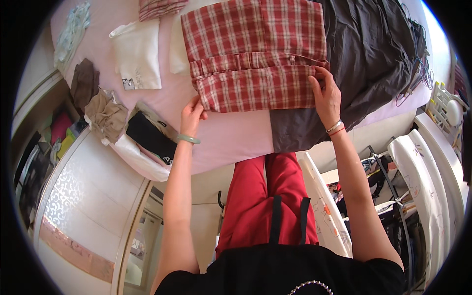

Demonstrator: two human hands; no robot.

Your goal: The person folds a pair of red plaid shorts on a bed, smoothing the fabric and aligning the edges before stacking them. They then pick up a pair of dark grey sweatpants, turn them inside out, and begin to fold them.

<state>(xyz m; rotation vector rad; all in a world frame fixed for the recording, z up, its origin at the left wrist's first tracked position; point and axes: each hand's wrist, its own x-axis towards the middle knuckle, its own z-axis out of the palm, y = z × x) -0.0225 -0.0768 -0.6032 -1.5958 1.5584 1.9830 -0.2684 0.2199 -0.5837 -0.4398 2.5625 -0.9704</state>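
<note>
Red plaid cloth near lettered black garment

Left hand: pinches the near left corner of the plaid cloth
Right hand: touches the plaid cloth's right edge
Plaid cloth: red and white, folded, with a gathered band
Dark fabric: partly under the plaid cloth, spread to its right
White garment: folded on the pink bed

Home bdrm w/ pink-sheeted bed
</note>
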